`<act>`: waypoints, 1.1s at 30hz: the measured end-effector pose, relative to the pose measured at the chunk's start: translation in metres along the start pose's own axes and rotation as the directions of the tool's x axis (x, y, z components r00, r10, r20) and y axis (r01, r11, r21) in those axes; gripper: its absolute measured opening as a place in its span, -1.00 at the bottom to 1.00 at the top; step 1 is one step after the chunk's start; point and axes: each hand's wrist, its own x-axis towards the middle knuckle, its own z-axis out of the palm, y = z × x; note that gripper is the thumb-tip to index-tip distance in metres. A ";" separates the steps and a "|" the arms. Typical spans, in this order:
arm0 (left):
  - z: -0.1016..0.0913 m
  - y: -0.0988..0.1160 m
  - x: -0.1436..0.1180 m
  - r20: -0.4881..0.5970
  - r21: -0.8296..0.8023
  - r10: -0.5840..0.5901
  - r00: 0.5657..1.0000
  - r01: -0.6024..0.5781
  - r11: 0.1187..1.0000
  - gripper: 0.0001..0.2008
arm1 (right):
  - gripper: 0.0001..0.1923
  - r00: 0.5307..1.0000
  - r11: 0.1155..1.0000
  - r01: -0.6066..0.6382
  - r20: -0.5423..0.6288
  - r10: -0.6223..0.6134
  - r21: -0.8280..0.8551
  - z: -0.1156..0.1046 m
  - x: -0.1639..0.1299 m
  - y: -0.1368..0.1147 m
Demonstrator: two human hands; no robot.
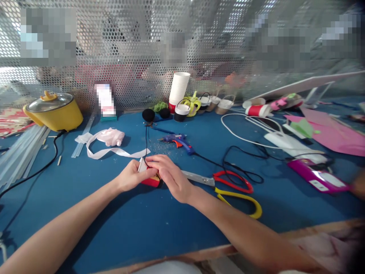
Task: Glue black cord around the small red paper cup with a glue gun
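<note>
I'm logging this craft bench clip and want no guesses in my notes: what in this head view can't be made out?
- Small red and white piece: mostly covered by the left hand and right hand; its shape is unclear.
- Scissors: blade tips hidden behind the right hand.
- Card against the mesh: pixelated, unreadable.
- Yellow pot: contents hidden by its lid.

i see a blue tabletop (pixel 119 228) with a wooden front edge (pixel 313 230). behind it stands a perforated metal screen (pixel 137 45), bright daylight glowing through its holes from beyond the screen.
</note>
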 end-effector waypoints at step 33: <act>0.001 0.002 0.006 -0.322 -0.062 -0.108 0.941 0.093 0.994 -0.75 | -0.79 0.750 0.735 -0.662 0.108 0.653 0.147 -0.089 0.022 0.031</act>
